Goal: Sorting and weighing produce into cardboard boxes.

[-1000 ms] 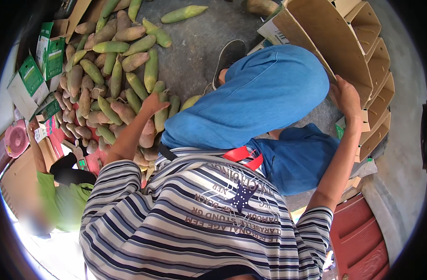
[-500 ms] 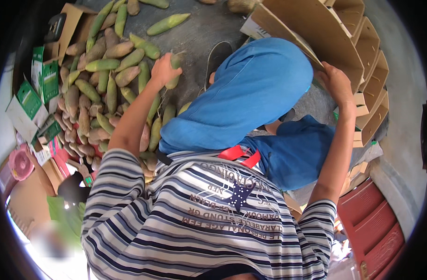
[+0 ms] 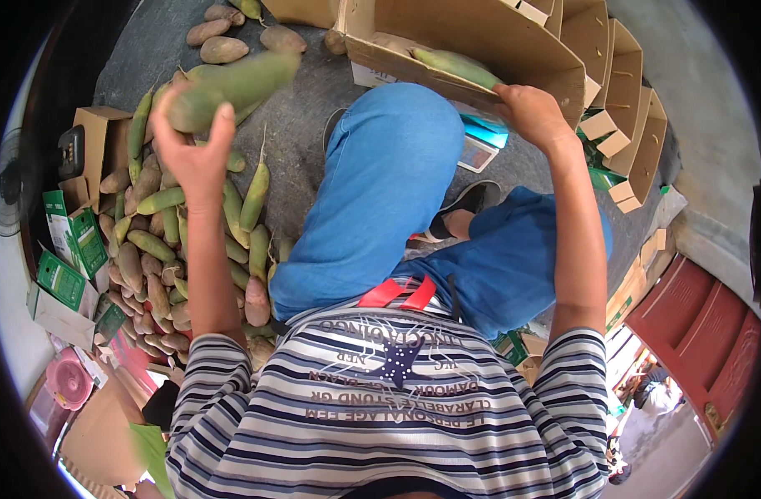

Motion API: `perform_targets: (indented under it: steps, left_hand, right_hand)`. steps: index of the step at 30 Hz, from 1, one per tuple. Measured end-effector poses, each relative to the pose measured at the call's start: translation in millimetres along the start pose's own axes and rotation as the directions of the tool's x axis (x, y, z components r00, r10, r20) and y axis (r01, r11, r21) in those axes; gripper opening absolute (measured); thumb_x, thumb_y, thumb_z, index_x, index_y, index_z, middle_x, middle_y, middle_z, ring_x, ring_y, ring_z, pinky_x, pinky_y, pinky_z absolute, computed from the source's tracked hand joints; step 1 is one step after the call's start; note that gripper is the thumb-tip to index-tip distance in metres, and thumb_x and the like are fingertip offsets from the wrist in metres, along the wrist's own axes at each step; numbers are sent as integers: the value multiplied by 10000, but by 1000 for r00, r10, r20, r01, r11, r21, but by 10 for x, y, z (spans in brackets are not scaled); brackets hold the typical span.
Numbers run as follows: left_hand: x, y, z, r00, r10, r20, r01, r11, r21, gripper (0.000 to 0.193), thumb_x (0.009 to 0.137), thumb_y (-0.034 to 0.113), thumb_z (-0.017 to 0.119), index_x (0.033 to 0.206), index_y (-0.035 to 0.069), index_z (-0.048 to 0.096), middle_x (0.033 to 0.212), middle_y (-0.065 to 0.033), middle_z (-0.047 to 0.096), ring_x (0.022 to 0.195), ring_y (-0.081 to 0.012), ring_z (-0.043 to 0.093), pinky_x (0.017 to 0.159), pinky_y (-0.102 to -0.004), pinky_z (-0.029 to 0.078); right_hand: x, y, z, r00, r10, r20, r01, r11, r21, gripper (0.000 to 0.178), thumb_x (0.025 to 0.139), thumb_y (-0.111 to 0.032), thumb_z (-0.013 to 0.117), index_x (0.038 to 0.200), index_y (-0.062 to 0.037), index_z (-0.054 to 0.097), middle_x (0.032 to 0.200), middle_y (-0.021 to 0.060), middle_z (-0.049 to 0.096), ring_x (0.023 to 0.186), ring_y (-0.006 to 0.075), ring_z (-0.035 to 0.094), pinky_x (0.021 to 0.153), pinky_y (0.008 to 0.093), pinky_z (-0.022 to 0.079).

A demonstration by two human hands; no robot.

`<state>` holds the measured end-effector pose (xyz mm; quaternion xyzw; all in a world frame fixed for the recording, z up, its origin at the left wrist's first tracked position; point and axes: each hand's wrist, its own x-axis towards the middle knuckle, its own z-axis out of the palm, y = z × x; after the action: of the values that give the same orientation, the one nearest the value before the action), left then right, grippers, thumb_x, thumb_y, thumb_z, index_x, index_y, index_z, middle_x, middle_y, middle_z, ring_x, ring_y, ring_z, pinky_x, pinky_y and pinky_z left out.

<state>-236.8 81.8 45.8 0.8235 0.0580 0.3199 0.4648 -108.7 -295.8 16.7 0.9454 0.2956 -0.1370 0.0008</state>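
L. hand (image 3: 193, 158): fingers grasping green radish (image 3: 239, 87) at its near end, raised above floor (image 3: 289, 170). Long axis slants; free end pts. twd. left end of cardbd. box (image 3: 497, 43). Appearance: elongated, approx. cylindrical, dull green, motion-blurred. R. hand (image 3: 530, 112): fingers clenched on box's near edge, nr. right corner. Box, open: min. 1 pale-green radish (image 3: 455, 65), axis approx. parallel w/ near edge. Adj. cartons (image 3: 638, 158): open, contents can't be confirmed.

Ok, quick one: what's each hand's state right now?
Left hand: closed around a long green vegetable, blurred.
Right hand: closed on the near edge of a cardboard box.
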Motion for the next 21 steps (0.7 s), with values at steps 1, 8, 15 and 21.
perform_targets:
  steps: [1, 8, 15, 21]
  left_hand:
    - [139, 189, 99, 997, 52, -65, -62, 984, -166, 512, 732, 24, 674, 1166, -10, 405, 1120, -132, 492, 1011, -199, 525, 881, -320, 448]
    - [481, 561, 1017, 986, -96, 138, 147, 887, -437, 430, 791, 27, 599, 1176, 26, 408, 1001, -79, 523, 899, -147, 519, 761, -256, 446]
    - [-456, -1267, 458, 884, -293, 363, 121, 895, 429, 473, 774, 245, 657, 1132, -9, 481, 1065, -174, 525, 969, -270, 544, 796, -367, 460]
    - [-1469, -1959, -494, 584, -779, 230, 143, 377, 915, 463, 756, 257, 636, 1112, 10, 471, 1133, -195, 490, 1050, -350, 503, 852, -438, 435]
  right_hand:
    - [-1, 0, -10, 1000, -3, -3, 3, 1000, -1, 183, 806, -167, 564, 961, -81, 608, 846, 154, 632, 846, 321, 599, 732, 419, 478]
    - [7, -44, -41, 1000, 9, 29, -8, 1000, -18, 183, 805, -151, 556, 967, -81, 606, 835, 153, 633, 841, 316, 603, 725, 409, 484]
    - [53, -129, -67, 1000, -6, 8, 6, 1000, 17, 187, 798, -177, 571, 949, -68, 593, 840, 165, 629, 844, 332, 598, 725, 431, 475]
    - [-25, -18, -46, 999, -16, 41, 14, 999, 48, 267, 829, -217, 551, 1032, -44, 560, 908, 197, 603, 876, 369, 560, 734, 433, 434]
